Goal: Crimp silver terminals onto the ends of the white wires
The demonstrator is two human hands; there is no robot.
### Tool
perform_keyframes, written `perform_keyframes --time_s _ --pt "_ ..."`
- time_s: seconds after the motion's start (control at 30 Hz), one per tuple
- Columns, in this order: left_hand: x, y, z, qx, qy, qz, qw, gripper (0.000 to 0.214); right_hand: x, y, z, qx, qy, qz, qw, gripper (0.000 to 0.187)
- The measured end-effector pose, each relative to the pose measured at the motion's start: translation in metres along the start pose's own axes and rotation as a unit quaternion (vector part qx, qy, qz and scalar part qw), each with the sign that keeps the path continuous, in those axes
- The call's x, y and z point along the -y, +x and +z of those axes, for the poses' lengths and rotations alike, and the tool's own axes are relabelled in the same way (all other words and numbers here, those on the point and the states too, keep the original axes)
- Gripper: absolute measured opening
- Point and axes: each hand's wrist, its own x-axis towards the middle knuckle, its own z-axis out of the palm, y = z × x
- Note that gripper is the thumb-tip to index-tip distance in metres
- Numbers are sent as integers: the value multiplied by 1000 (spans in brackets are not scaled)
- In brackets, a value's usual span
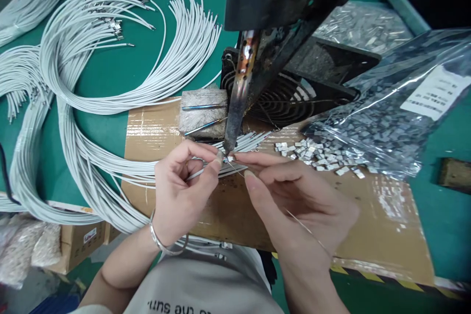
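Head view: just left of the soldering iron's tip (228,144), the left hand (186,191) pinches a white cable (196,174) (its end hidden); just right, the right hand (301,196) pinches thin solder wire (308,230). Soldering appears in hand; the next move likely calls for steady feeding.

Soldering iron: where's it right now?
Head view, centre: the soldering iron slants down across the left edge of the black fan, its tip between the fingertips of the left hand and right hand.
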Motion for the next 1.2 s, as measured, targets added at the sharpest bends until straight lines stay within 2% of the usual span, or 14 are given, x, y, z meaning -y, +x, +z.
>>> perform_keyframes --time_s 0.3,0.53,1.0,1.2 --pt "-1 3 3 -11 2 9 1000 15 4 0 4 -28 -27 11 999 19" --pt "-2 3 4 -21 7 -3 1000 14 6 1 4 -24 -27 5 999 20" --pt "-2 2 3 -13 -4 12 1000 16 10 2 10 -55 -28 15 998 19" --pt "0 2 2 -8 -10 11 1000 15 10 2 11 -48 -24 15 998 20"
